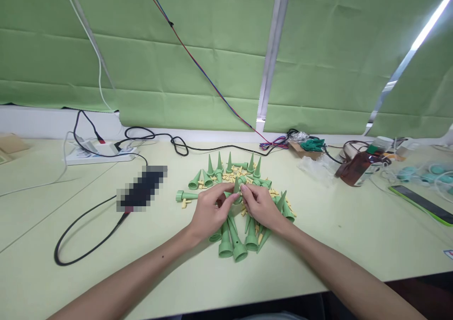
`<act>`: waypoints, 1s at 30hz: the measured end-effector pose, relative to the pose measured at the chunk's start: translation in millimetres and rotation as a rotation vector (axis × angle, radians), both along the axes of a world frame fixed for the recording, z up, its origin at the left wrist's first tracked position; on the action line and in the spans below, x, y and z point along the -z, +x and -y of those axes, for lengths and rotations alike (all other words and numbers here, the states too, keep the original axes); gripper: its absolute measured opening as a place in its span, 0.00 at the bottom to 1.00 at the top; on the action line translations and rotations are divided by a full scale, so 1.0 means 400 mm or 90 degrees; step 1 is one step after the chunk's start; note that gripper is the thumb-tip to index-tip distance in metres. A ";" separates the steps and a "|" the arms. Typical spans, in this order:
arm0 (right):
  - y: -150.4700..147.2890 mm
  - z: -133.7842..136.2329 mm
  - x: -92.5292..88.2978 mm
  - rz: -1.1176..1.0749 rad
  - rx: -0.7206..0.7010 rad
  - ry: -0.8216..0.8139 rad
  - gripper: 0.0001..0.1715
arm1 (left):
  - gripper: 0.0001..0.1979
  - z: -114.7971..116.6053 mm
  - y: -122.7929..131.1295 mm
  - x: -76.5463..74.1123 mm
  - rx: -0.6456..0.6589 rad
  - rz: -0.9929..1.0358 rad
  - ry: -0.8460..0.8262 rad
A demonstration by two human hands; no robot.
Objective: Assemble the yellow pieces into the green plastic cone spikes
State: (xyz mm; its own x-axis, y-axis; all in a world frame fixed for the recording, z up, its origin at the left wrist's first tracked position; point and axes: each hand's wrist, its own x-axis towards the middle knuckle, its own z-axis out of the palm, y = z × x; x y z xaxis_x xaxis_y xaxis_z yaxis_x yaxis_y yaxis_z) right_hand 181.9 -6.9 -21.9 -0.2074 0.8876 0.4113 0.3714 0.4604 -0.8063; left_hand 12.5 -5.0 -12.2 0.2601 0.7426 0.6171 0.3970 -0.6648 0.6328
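Observation:
A green plastic cone spike (pixel 237 186) points upward between my two hands. My left hand (pixel 211 209) is closed round its lower part, thumb and forefinger pinching it. My right hand (pixel 264 206) presses thumb and fingers together against the spike's right side; whatever small piece sits in that pinch is hidden. Around and below both hands lie many more green spikes with wide hollow caps, such as one green spike (pixel 236 244) in front. Small yellow T-shaped plastic pieces (pixel 231 175) are heaped behind the hands, and one yellow piece (pixel 184 203) lies apart at the left.
To the left are a blurred-out dark device (pixel 141 190) with a black cable and a white power strip (pixel 101 154). At the right stand a brown bottle (pixel 361 169), a small cardboard box (pixel 304 151) and a green-edged phone (pixel 423 206). The table's front edge runs below my forearms.

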 end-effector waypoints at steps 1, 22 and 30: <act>0.000 0.000 0.001 0.004 0.001 0.010 0.26 | 0.07 0.002 0.001 -0.003 -0.001 0.010 -0.030; -0.003 0.020 -0.021 0.171 0.000 0.163 0.23 | 0.18 -0.016 -0.004 -0.016 0.114 0.112 -0.274; 0.000 0.018 -0.012 0.227 -0.002 0.187 0.20 | 0.20 -0.024 -0.010 -0.011 0.122 0.066 -0.296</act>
State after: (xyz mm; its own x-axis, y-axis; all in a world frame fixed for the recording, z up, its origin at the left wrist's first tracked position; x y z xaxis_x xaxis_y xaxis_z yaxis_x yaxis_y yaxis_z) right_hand 181.8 -14.2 -17.0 -0.3842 0.7431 0.5479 0.6004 0.6519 -0.4631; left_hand 8.7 4.6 -7.6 0.3741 0.8895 0.2625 0.2153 -0.3586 0.9083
